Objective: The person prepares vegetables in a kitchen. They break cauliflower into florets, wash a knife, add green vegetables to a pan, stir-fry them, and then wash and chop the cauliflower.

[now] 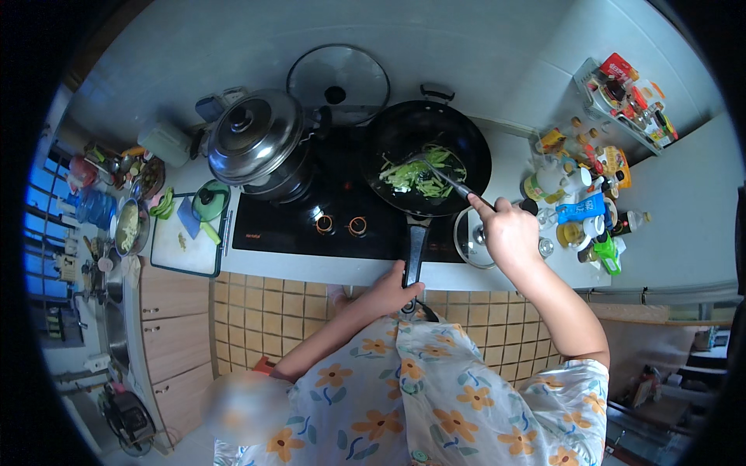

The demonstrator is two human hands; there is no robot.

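Note:
A black wok (460, 128) sits on the right side of the glass cooktop, and chopped green vegetable pieces (417, 175) lie in its bottom. My left hand (391, 291) grips the wok's long handle (415, 244) near its end, at the counter's front edge. In my right hand (510, 233) is the dark handle of a spatula (451, 182). Its head reaches in among the green pieces and is partly hidden by them. Below my right hand lies a small glass lid (475, 247), partly covered by that hand.
A lidded steel pot (256, 140) stands left of the wok. A large glass lid (338, 76) leans on the back wall. On the left are a cutting board (169, 244), a green-toned lid (215, 201) and a bowl (133, 227). Bottles and packets (583, 207) crowd the right counter.

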